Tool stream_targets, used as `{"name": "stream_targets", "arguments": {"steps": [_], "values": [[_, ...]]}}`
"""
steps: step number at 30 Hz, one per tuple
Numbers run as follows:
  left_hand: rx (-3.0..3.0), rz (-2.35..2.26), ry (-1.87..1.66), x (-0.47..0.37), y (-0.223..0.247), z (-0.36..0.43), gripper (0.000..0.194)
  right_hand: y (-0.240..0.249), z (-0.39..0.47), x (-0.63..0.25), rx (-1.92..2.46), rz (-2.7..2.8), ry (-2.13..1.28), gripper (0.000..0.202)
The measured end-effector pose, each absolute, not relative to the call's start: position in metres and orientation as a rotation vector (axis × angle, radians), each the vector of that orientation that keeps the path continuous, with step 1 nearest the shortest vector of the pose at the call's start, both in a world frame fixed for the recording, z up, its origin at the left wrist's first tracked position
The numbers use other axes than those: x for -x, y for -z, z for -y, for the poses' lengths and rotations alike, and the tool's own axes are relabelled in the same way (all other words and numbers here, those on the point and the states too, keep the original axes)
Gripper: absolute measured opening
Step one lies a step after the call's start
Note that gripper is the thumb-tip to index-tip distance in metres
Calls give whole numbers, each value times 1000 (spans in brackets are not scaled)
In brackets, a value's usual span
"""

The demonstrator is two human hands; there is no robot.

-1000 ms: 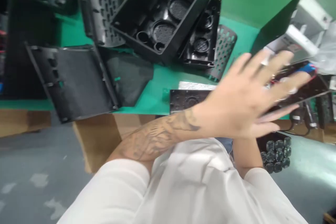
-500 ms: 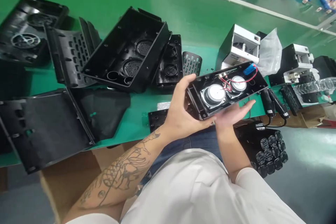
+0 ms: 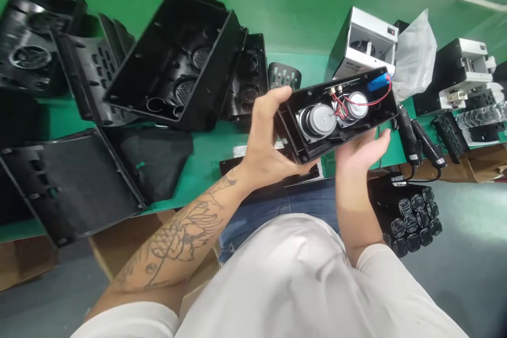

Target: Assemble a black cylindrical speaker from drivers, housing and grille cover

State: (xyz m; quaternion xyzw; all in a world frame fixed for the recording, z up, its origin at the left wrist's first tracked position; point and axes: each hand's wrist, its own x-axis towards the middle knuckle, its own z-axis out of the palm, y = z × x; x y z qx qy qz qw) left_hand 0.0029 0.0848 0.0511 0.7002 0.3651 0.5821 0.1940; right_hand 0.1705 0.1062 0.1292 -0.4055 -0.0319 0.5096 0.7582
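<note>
My left hand (image 3: 261, 156) grips the left end of an open black speaker box (image 3: 344, 131), thumb along the top edge and fingers beneath. Inside the box sit two round speaker drivers (image 3: 321, 119), red wires (image 3: 339, 108) and a blue cylindrical cell (image 3: 378, 83) at the far right corner. My right hand (image 3: 361, 153) lies palm up under the box's right half, supporting it. Its thumb sticks out to the right, and its other fingers are mostly hidden behind the box. The box is held tilted above the bench.
Larger black housings (image 3: 170, 58) and a flat black cover (image 3: 83, 185) lie on the green bench at left. A perforated plate (image 3: 284, 75), white-fronted machines (image 3: 370, 42), a plastic bag (image 3: 418, 55) and two black corded tools (image 3: 410, 137) are at right. A black panel (image 3: 233, 166) rests at the bench edge.
My view has shifted, so the bench things sit higher in the picture. The speaker box is still in both hands, its open side turned slightly. My right hand has slid a little rightward beneath it.
</note>
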Motion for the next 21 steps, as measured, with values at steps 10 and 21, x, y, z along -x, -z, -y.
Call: {"name": "stream_targets", "arguments": {"steps": [10,21], "values": [[-2009,-951,-1645,20,-27,-88,131,-110,-90,-176,762,327,-1254,84],[-2209,-814,-1813,47,-39,-74,161,-103,-53,-202,788,898,-1293,71]]}}
